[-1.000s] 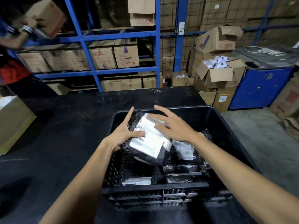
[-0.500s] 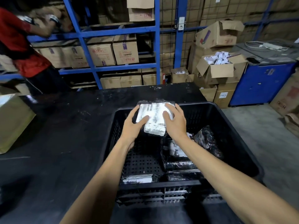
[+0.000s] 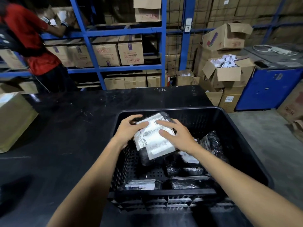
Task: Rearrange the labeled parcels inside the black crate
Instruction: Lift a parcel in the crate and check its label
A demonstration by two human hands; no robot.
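Warehouse floor station; black worktop (image 3: 68, 128), scuffed, carrying a black crate (image 3: 242, 154) at the 5 o'clock side of the view.

Crate, near wall: one flat parcel with a pale label (image 3: 141, 185) at 6 o'clock; a dark wrapped parcel (image 3: 188, 184) just beside it toward 3 o'clock.

Crate, middle: further black-wrapped parcels (image 3: 185, 170) stacked under the right forearm; a crumpled black bag (image 3: 211, 143) against the 3 o'clock wall.

Crate, far half: labelled parcel (image 3: 154, 138), tilted, label up, raised above the perforated floor. Left hand (image 3: 129, 130) grips its 9 o'clock edge, thumb on the label. Right hand (image 3: 177, 136) lies on its 3 o'clock side, fingers spread over the label, holding it.

Worktop, 9 o'clock edge: brown carton (image 3: 14, 120).

Beyond, 12 o'clock: blue shelving (image 3: 126, 31) loaded with cartons. At 10 o'clock, a person in a red shirt (image 3: 32, 43) handling a box. At 2 o'clock, open cartons (image 3: 227, 72) and a blue cabinet (image 3: 268, 90).
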